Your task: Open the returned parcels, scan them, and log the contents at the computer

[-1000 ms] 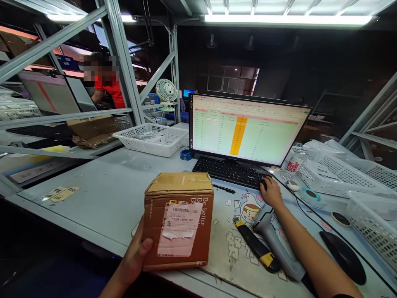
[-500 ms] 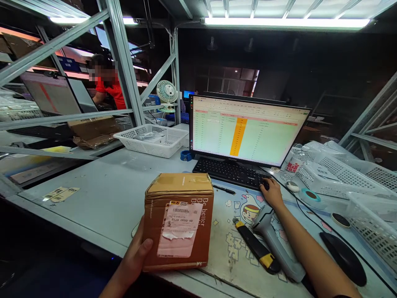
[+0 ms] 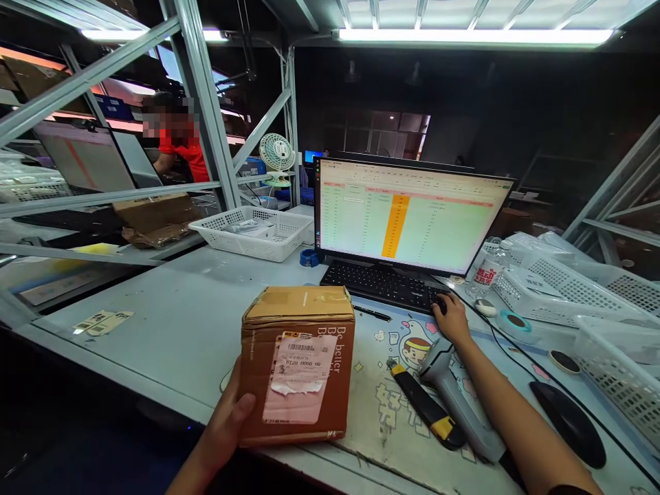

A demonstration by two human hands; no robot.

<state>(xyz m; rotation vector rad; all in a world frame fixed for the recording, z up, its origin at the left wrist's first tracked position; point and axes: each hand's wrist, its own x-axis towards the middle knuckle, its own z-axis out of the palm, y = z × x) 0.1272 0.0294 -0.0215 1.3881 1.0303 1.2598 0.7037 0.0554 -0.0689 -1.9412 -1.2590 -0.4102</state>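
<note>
A brown cardboard box (image 3: pixel 337 405) with a torn white shipping label on its front stands tilted slightly at the desk's near edge. My left hand (image 3: pixel 227 419) grips its left side, the thumb on the front and the other fingers hidden behind. Over at the right end of the black keyboard (image 3: pixel 376 283), my right hand (image 3: pixel 454 322) rests with its fingers reaching onto the keys; the fingertips are partly hidden. Beside that forearm lie a grey barcode scanner (image 3: pixel 458 399) and a black and yellow utility knife (image 3: pixel 423 405).
Behind the keyboard stands a monitor (image 3: pixel 361 220) showing a spreadsheet. White baskets (image 3: pixel 281 251) sit at the back left and right. A pen (image 3: pixel 374 313), tape rolls (image 3: pixel 515 323), a bottle (image 3: pixel 485 271) and a black mouse (image 3: pixel 567 423) lie about. A person in red (image 3: pixel 193 155) works beyond the metal frame.
The box has tipped or lifted very slightly in my left hand. My right hand stays at the keyboard's right end.
</note>
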